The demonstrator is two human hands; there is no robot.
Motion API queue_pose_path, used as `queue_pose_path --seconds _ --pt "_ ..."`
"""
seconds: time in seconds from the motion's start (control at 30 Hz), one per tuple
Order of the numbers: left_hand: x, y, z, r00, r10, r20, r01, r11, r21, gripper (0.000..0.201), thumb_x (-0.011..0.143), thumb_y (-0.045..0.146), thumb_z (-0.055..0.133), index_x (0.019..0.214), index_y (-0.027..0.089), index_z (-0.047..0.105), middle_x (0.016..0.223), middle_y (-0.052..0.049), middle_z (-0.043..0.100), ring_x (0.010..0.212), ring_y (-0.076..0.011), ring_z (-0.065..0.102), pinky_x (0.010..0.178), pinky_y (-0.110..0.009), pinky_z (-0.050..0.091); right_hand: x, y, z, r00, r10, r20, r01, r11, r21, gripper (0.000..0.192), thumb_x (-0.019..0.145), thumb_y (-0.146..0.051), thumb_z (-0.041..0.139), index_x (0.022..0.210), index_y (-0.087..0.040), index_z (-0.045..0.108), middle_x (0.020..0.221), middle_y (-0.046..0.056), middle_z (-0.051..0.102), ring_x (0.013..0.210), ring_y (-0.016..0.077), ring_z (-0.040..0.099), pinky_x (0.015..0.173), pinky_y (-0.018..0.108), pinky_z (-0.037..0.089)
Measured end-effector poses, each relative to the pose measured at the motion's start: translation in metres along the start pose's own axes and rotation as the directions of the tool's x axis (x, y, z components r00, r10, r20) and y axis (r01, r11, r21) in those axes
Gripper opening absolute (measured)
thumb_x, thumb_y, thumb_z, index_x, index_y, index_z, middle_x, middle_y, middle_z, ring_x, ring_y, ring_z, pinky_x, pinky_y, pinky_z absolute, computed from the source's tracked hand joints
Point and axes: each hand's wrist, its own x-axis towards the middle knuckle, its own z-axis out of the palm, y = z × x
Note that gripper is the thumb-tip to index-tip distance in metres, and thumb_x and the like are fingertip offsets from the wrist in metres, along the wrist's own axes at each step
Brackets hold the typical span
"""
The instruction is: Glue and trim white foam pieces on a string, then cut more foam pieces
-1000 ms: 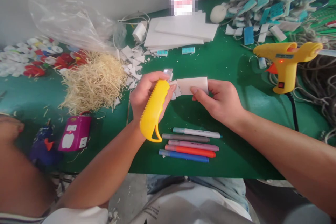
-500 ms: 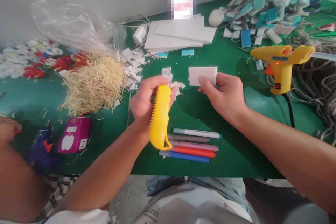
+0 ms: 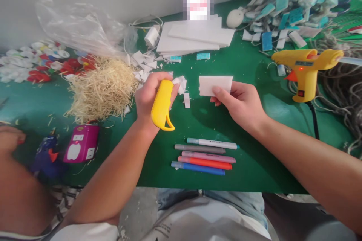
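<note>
My left hand is closed round the yellow ridged handle of a utility knife, whose looped butt end points toward me. Its blade end is hidden behind my fingers. Between thumb and fingers, my right hand pinches a small white foam board piece, held up above the table and apart from the knife. Several white foam scraps lie on the green table between my hands. Nearer to me, several marker pens rest side by side.
To the right lies a yellow glue gun, its cord running toward me. White foam sheets are stacked at the back. On the left are wood shavings, bottle caps, a purple socket box and another person's hand.
My left hand has drawn the knife up and left, away from the pens, and tilted it. The foam piece in my right hand has shifted slightly left and down. More scraps show between my hands.
</note>
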Motion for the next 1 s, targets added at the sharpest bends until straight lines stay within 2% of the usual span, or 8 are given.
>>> queue_pose_path --seconds 0.1,0.17,0.23,0.43,0.6,0.83,0.93,1.0 --pt "0.000 0.001 -0.002 1.000 -0.013 0.010 0.014 1.000 -0.018 0.020 0.089 0.045 0.080 0.094 0.029 0.070 0.081 0.003 0.072 0.068 -0.0150 0.067 0.066 -0.029 0.058 0.001 0.004 -0.001 0.986 -0.169 0.003 0.166 0.964 -0.208 0.026 0.094 -0.036 0.060 0.091 -0.019 0.079 0.078 0.005 0.073 0.069 0.0176 0.063 0.062 0.031 0.049" --pt "0.000 0.002 -0.004 0.997 -0.055 0.058 0.058 0.997 -0.057 0.020 0.090 0.044 0.078 0.098 0.029 0.069 0.082 0.003 0.071 0.067 -0.0150 0.067 0.070 -0.030 0.059 0.002 0.009 -0.003 0.953 -0.297 0.050 0.296 0.894 -0.336 0.033 0.092 -0.023 0.056 0.115 -0.019 0.080 0.096 0.009 0.077 0.085 0.0214 0.069 0.075 0.035 0.054" --pt "-0.001 0.001 -0.005 0.992 -0.087 0.097 0.095 0.992 -0.082 0.019 0.091 0.042 0.077 0.100 0.028 0.069 0.082 0.003 0.071 0.067 -0.0153 0.068 0.070 -0.030 0.059 0.004 0.013 -0.004 0.927 -0.363 0.090 0.366 0.828 -0.425 0.044 0.091 -0.013 0.051 0.126 -0.019 0.077 0.112 0.012 0.077 0.100 0.0244 0.070 0.085 0.039 0.057" --pt "-0.002 -0.002 -0.002 0.993 -0.026 0.117 0.039 0.993 -0.114 0.016 0.085 0.025 0.077 0.099 0.029 0.069 0.085 0.002 0.077 0.072 -0.0169 0.074 0.065 -0.029 0.060 0.006 0.020 -0.006 0.942 -0.310 0.131 0.331 0.788 -0.518 0.057 0.088 -0.003 0.043 0.126 -0.026 0.077 0.126 0.010 0.075 0.113 0.0270 0.069 0.099 0.048 0.056" --pt "-0.001 -0.007 -0.001 0.992 -0.032 0.119 0.047 0.990 -0.131 0.015 0.087 0.020 0.077 0.097 0.028 0.070 0.080 0.002 0.077 0.074 -0.0179 0.076 0.065 -0.029 0.061 0.006 0.021 -0.005 0.949 -0.297 0.111 0.309 0.794 -0.524 0.061 0.078 0.000 0.045 0.125 -0.021 0.078 0.126 0.011 0.075 0.115 0.0273 0.068 0.099 0.047 0.057" --pt "0.002 0.001 -0.005 1.000 0.026 -0.010 -0.027 0.999 -0.036 0.019 0.087 0.039 0.081 0.097 0.028 0.071 0.082 0.002 0.077 0.073 -0.0170 0.074 0.074 -0.032 0.063 0.004 0.019 -0.003 0.942 -0.316 0.109 0.320 0.758 -0.568 0.044 0.087 -0.014 0.054 0.123 -0.020 0.078 0.124 0.014 0.075 0.113 0.0318 0.069 0.099 0.054 0.056" --pt "-0.001 0.010 -0.009 0.998 -0.038 0.042 0.043 0.990 -0.132 0.024 0.093 0.047 0.074 0.110 0.030 0.069 0.092 0.001 0.079 0.080 -0.0185 0.076 0.078 -0.034 0.063 0.003 0.017 -0.002 0.938 -0.314 0.147 0.333 0.696 -0.637 0.040 0.088 -0.029 0.066 0.125 -0.015 0.077 0.123 0.018 0.073 0.112 0.0355 0.067 0.098 0.057 0.055" --pt "-0.004 0.015 -0.011 0.993 -0.096 0.072 0.108 0.975 -0.195 0.029 0.096 0.053 0.067 0.115 0.031 0.069 0.094 0.000 0.078 0.081 -0.0193 0.076 0.071 -0.034 0.062 0.002 0.016 -0.002 0.937 -0.296 0.185 0.341 0.659 -0.671 0.043 0.086 -0.032 0.071 0.125 -0.014 0.076 0.123 0.019 0.072 0.113 0.0370 0.065 0.097 0.058 0.054"
